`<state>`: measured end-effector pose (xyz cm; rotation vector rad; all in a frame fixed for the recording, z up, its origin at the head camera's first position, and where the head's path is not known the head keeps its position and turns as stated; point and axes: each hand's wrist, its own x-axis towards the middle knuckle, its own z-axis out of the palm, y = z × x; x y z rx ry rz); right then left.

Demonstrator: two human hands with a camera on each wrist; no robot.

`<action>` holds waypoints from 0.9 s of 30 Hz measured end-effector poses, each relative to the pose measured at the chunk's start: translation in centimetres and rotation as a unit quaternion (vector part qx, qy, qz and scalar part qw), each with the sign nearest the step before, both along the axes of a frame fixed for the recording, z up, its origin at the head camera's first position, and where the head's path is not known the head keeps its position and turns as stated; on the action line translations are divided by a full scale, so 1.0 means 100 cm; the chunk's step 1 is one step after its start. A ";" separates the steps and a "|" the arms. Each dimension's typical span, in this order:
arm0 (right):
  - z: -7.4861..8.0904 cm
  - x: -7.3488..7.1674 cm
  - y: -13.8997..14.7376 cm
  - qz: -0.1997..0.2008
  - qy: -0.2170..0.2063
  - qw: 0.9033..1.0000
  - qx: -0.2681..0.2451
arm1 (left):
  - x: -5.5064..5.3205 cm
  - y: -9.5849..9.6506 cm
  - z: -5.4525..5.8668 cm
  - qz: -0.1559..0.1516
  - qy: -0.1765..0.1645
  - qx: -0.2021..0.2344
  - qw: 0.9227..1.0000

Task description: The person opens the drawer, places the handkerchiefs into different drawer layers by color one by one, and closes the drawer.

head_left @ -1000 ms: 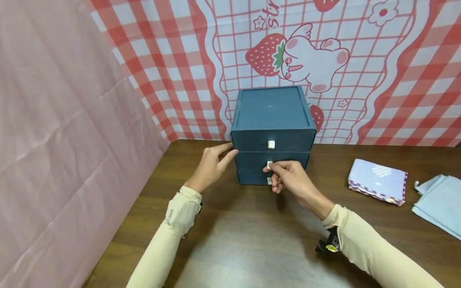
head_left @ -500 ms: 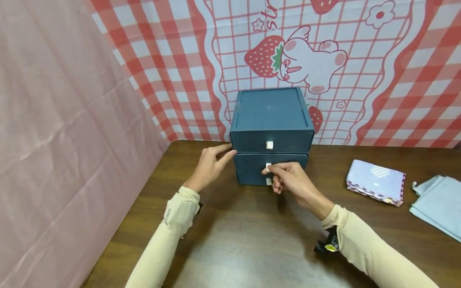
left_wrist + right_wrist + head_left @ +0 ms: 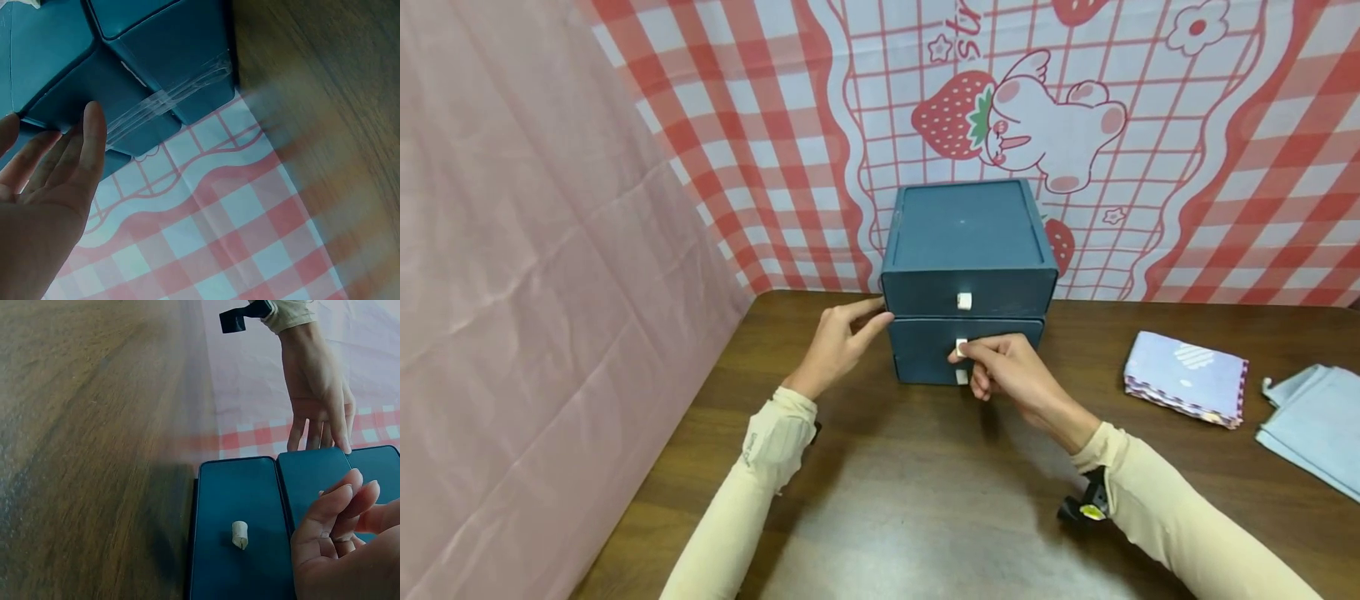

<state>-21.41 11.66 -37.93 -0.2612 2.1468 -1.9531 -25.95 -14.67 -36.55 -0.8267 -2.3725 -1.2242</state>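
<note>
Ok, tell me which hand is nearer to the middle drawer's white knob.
Right. The right hand pinches the white knob itself; the left hand is at the left edge of the drawer cabinet, apart from the knob.

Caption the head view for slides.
Right hand pinches the white middle knob of a boxy blue plastic cabinet; left hand at its side.
</note>
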 end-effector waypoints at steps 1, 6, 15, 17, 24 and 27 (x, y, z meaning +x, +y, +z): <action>0.000 0.001 0.000 0.001 0.000 1.000 0.002 | 0.000 0.001 -0.001 0.001 0.003 0.000 1.000; 0.001 0.006 0.002 0.007 0.002 1.000 0.012 | 0.000 0.002 -0.003 -0.001 0.013 0.005 1.000; -0.001 0.016 0.004 0.030 0.006 0.999 0.022 | 0.002 0.001 -0.004 -0.007 0.012 0.013 1.000; -0.001 0.018 0.004 0.030 0.005 0.999 0.020 | 0.002 0.001 -0.003 -0.008 0.010 0.014 1.000; -0.001 0.029 0.003 0.032 0.009 0.999 0.017 | 0.001 0.000 -0.004 -0.022 0.006 0.025 0.999; -0.001 0.033 0.002 0.036 0.010 0.999 0.019 | 0.000 -0.001 -0.004 -0.033 0.006 0.030 0.999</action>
